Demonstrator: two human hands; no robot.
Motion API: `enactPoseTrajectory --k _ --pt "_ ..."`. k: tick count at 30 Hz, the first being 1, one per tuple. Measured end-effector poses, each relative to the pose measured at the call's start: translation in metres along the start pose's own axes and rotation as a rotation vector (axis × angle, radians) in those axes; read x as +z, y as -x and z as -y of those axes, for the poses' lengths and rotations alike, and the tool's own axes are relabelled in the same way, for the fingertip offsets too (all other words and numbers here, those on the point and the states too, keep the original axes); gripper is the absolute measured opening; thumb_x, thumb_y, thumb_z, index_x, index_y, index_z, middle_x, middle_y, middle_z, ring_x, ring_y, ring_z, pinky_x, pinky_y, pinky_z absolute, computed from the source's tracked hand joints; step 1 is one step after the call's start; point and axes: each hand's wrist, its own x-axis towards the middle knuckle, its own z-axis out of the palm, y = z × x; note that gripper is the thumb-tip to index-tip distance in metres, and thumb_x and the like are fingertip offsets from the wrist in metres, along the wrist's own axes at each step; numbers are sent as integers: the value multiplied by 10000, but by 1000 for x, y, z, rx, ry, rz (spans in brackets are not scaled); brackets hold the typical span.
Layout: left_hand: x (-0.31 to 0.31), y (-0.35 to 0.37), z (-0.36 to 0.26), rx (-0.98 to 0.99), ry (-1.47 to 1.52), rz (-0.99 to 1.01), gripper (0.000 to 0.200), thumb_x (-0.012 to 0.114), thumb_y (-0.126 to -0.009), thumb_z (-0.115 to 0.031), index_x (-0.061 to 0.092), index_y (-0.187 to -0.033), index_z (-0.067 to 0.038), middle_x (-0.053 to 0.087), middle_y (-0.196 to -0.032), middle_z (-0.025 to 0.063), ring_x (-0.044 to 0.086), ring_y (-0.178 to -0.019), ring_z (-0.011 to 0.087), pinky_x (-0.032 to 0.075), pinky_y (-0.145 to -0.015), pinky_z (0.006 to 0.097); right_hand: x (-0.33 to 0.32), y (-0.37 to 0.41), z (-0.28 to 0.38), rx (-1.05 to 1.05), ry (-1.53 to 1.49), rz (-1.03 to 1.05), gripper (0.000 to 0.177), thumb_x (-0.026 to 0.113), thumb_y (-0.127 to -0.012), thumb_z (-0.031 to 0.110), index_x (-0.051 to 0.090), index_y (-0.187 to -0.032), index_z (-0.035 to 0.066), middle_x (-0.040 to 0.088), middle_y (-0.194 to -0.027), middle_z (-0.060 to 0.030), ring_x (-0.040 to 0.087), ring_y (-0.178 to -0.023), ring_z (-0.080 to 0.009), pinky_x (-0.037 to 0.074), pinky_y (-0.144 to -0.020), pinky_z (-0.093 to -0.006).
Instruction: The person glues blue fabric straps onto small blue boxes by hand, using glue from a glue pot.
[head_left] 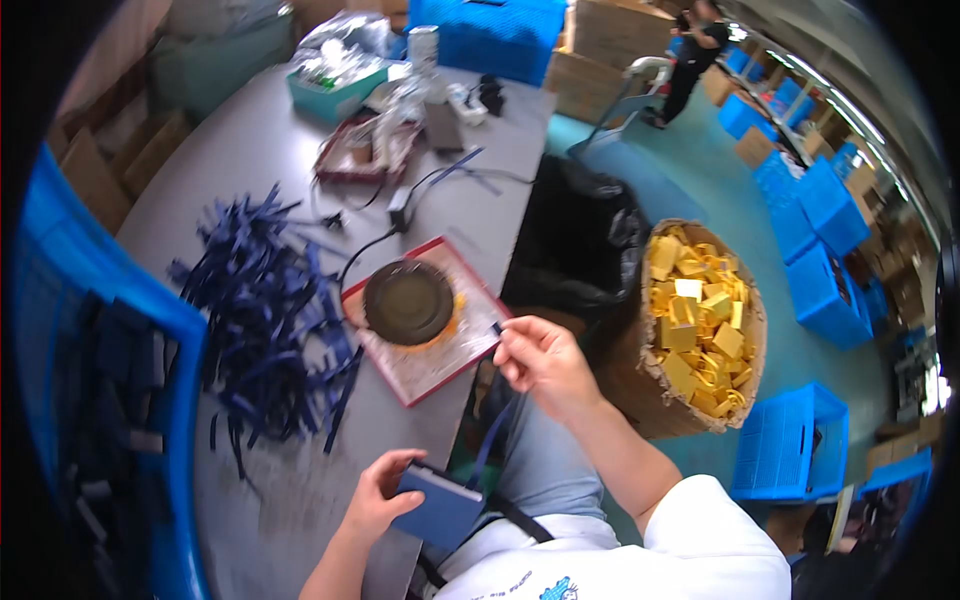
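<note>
My left hand (385, 497) grips a flat dark blue box (440, 507) at the table's front edge, over my lap. From the box a blue ribbon (492, 440) runs up toward my right hand (530, 352). My right hand is pinched on a small dark end, apparently the ribbon's, beside the corner of a red-edged tray (408, 392). On that tray sits a round dark plate (408, 302) with yellowish residue around it. Left of the tray lies a large tangled pile of dark blue ribbons (262, 310).
A carton of yellow boxes (700, 330) and a black bag-lined bin (575, 235) stand right of the table (240, 135). A blue crate (185, 400) is at the left. Cables and a teal box (335, 98) lie farther back. A person (690, 60) stands in the distance.
</note>
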Motion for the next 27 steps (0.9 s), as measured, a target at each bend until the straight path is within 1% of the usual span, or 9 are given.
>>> enactPoseTrajectory --k 3,5,6,7,9,12,17,22,27 --pt "-3 -1 3 -7 -12 56 534 701 -699 -106 494 -1184 -20 559 -1019 82 550 -926 142 441 -827 275 -2 -9 -8 30 42 22 131 549 -898 106 576 -996 24 636 -761 -86 551 -571 -104 424 -464 -199" --pt "-4 -1 6 -13 3 37 533 700 -699 -110 494 -1183 -26 551 -1007 74 551 -909 140 445 -822 277 0 -13 -8 63 76 1 104 562 -890 103 588 -957 28 633 -730 -77 539 -545 -95 407 -439 -193" --pt "-5 -2 7 -7 -8 56 532 698 -701 -107 493 -1185 -27 546 -1000 72 549 -905 139 445 -822 277 4 -14 -6 74 102 -12 118 581 -882 118 589 -911 5 639 -726 -76 517 -525 -62 396 -431 -176" --pt "-6 -3 7 3 -20 77 531 696 -703 -104 491 -1187 -28 541 -993 69 547 -902 138 445 -823 276 6 -19 -6 83 109 3 118 581 -882 118 589 -911 5 639 -726 -76 517 -525 -62 396 -431 -176" --pt "-8 -3 8 -3 -3 78 531 693 -705 -97 490 -1190 -31 533 -994 64 543 -904 136 442 -826 274 9 -24 -8 124 198 -55 96 611 -861 115 616 -858 20 607 -671 -45 462 -476 -37 319 -380 -158" --pt "-10 -5 10 5 6 91 532 691 -708 -90 487 -1196 -35 519 -1006 57 539 -911 135 439 -833 271 11 -35 -13 153 197 -29 113 632 -846 119 620 -818 10 596 -650 -34 433 -447 -24 298 -368 -152" --pt "-13 -5 10 -11 26 100 540 697 -712 -104 483 -1203 -33 508 -1031 47 538 -917 131 431 -854 275 19 -46 -19 167 227 -58 136 634 -848 133 614 -805 5 587 -638 -26 435 -433 -16 310 -361 -153" --pt "-14 -6 10 -18 53 106 542 699 -718 -120 480 -1205 -34 524 -1051 51 538 -928 131 428 -858 277 21 -52 -22 158 250 -97 183 661 -831 153 598 -742 5 583 -606 -35 448 -419 -23 333 -353 -164" --pt "-14 -7 11 -5 70 104 543 700 -721 -132 477 -1207 -33 536 -1059 56 537 -941 132 427 -861 279 19 -57 -21 168 271 -83 189 661 -829 147 598 -727 1 579 -598 -34 446 -417 -25 331 -353 -167"
